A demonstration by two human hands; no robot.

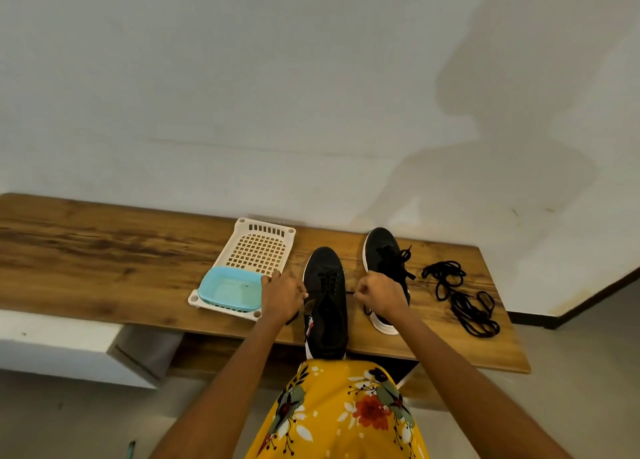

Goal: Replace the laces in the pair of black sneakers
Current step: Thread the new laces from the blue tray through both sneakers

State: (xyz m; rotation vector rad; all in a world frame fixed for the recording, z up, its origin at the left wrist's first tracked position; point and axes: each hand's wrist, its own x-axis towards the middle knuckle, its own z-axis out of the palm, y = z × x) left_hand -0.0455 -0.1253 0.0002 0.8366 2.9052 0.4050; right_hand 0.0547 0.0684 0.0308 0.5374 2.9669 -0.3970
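Both hands pulling lace ends sideways across the near sneaker.

Left hand (pixel 282 294) and right hand (pixel 379 294) flank the near sneaker (pixel 325 306), each with fingers curled, pinching one end of its lace (pixel 327 280); the ends run out level to either side, at right angles to the shoe. Shoe's long axis points straight away from the person, toe to the wall, heel at the bench (pixel 104 250) front edge, midway between the hands, neither nearer. Upper eyelets look crossed already; judging by that, lacing is well along on this shoe. Second sneaker (pixel 386 268) stands just right, touching or just behind the right hand, laced, ends loose. Pile of loose laces (pixel 460 295) farther right, apart. White basket (pixel 254 254) with blue tub (pixel 230 290) just left of the left hand; it may crowd a wide leftward pull.
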